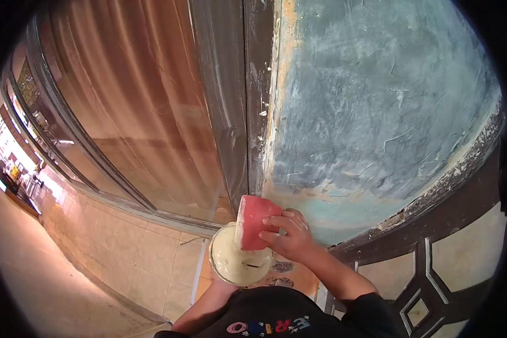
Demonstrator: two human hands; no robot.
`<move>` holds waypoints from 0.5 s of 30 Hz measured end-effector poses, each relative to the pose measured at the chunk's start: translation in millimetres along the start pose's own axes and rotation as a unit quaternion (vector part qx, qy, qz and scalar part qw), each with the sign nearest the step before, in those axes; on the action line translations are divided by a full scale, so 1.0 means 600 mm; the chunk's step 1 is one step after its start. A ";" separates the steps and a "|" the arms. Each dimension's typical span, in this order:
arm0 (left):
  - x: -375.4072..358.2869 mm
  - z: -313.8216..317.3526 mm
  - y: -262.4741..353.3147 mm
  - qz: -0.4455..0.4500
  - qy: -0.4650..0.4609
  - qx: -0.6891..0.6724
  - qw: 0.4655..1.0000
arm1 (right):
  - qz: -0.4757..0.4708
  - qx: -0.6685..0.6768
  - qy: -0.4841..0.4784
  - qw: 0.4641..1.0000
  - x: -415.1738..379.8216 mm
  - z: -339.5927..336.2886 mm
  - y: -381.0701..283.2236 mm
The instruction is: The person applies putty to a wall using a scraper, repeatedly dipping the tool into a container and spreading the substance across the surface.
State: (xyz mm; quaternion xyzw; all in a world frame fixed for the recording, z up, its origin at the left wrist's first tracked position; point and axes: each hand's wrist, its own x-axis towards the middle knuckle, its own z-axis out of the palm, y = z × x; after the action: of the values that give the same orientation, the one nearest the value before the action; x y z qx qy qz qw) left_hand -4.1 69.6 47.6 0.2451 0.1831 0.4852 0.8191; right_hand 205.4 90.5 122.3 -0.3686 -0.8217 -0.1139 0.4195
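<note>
My right hand (288, 233) is closed around a red putty spreader (258, 221), fingers on its face and thumb hidden behind it. Pale putty coats the spreader's left edge, which overlaps the rim of a round tub of cream putty (234, 260). My left hand (225, 286) supports the tub from below, its fingers mostly hidden under it. A dark slit-like mark shows on the putty's surface. Beyond the hands rises a wall panel (372, 107) with patchy grey-blue filler and a bare greenish strip along its bottom.
A dark door frame (225, 84) with chipped paint borders the panel on the left. Beside it, glass (141, 107) shows brown curtains. Tiled floor (129, 242) spreads at lower left. Dark woodwork with pale diamond insets (417, 312) stands at lower right.
</note>
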 end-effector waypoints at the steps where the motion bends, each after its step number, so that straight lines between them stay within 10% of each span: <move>1: -0.004 0.005 0.002 -0.007 0.019 0.011 1.000 | 0.025 0.008 0.008 1.000 -0.001 -0.001 -0.003; 12: -0.001 -0.001 0.007 -0.019 -0.009 -0.126 0.992 | -0.021 -0.084 -0.053 0.995 -0.001 -0.024 0.017; 13: 0.000 0.004 0.006 0.052 -0.016 0.226 0.972 | -0.031 -0.072 -0.050 0.996 -0.003 -0.016 0.012; 14: 0.001 0.009 0.007 0.116 -0.022 0.550 0.827 | -0.041 -0.060 -0.045 0.996 -0.003 -0.010 0.008; 15: 0.001 0.008 0.007 0.116 -0.022 0.550 0.827 | -0.041 -0.059 -0.045 0.996 -0.001 -0.004 0.002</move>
State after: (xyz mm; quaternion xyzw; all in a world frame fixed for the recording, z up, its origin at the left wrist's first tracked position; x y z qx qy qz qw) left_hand -4.3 71.0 54.0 0.6851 0.3724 0.3896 0.4900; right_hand 207.9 90.1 123.1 -0.3639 -0.8459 -0.1625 0.3543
